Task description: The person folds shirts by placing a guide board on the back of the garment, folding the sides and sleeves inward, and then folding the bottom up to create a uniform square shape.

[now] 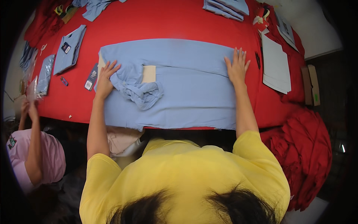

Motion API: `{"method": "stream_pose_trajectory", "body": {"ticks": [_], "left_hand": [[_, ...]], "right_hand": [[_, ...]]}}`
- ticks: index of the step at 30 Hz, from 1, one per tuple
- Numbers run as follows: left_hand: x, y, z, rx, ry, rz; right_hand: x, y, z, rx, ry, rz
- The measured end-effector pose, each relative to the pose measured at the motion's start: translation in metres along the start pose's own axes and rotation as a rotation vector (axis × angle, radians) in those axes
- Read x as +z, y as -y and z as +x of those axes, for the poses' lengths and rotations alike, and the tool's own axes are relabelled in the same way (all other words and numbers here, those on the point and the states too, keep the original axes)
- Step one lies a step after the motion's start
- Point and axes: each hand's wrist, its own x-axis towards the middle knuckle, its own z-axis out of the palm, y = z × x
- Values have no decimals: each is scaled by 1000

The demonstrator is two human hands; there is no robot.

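Note:
A light blue garment lies spread across the red-covered table in front of me, its one sleeve or folded part bunched in the left middle. A beige card-like piece shows through a gap in the cloth. My left hand rests on the garment's left end, fingers stretched out, beside a dark and white hang tag. Flat on the right end lies my right hand, its fingers spread. Neither hand grips anything.
A folded blue shirt and a bagged one lie left, near a co-worker's hands. Folded blue garments sit at the back. Dark scissors and grey-white sheets lie right; red cloth is heaped beside me.

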Motion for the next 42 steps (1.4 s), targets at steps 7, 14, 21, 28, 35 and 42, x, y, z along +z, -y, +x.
{"method": "stream_pose_trajectory", "body": {"ticks": [7,14,21,28,35,42], "left_hand": [[1,-4,-1,70,-134,-157],[-7,3,-6,131,-189,-174],[-51,-11,36,-19,314,12],[-68,5,44,-246,500,-210],[-51,19,46,-387,370,-600],[-42,28,41,-417,211,-805]], "right_hand": [[-25,40,-79,-183,-15,283],[-62,231,-140,-721,275,596],[-85,178,-50,-106,417,1522],[-74,152,-149,-191,948,970],[-25,239,-238,-188,1596,692],[53,292,-274,-410,1556,876]]}}
